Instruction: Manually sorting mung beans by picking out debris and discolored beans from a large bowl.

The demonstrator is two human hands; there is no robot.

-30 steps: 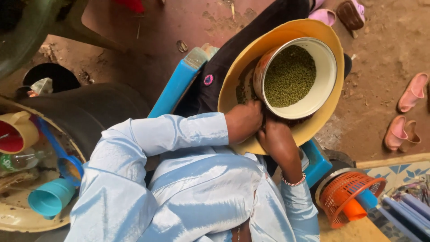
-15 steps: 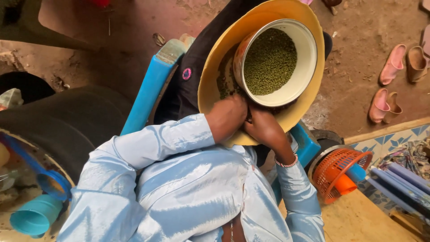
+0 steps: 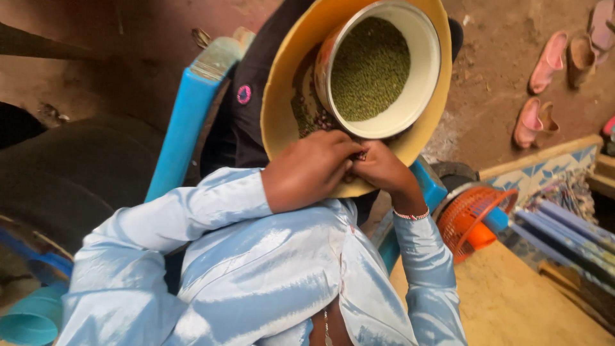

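Shifted higher and further right in view since half a second ago: yellow tray [image 3: 288, 96] and its bowl, now crowding the far edge, with the pink sandals pushed toward the far right corner.

Largest first: pale blue shiny shirt [image 3: 256, 269] filling the near middle. Beyond it, blue plastic chair [image 3: 186, 122] slanting along the left, black cloth between chair and tray. Yellow tray resting across the lap, dark mixed grains scattered on its left part. White bowl [image 3: 419, 77] with a patterned outer wall sitting on the tray, full of small green beans [image 3: 371, 67].

Orange basket [image 3: 471, 214] at right, near a patterned blue-and-white mat edge. Pink sandals [image 3: 544, 90] on the dirt floor, far right. Teal cup [image 3: 32, 317] in the near left corner.

Left hand [image 3: 307, 170] curled, fingers bent down onto the tray's near rim, touching grains. Right hand [image 3: 381, 168] likewise curled, fingertips meeting the left's; grip on anything cannot be told. Beaded bracelet [image 3: 411, 216] on the right wrist.

No readable labels; only a small pink round badge [image 3: 243, 94] on the black cloth.
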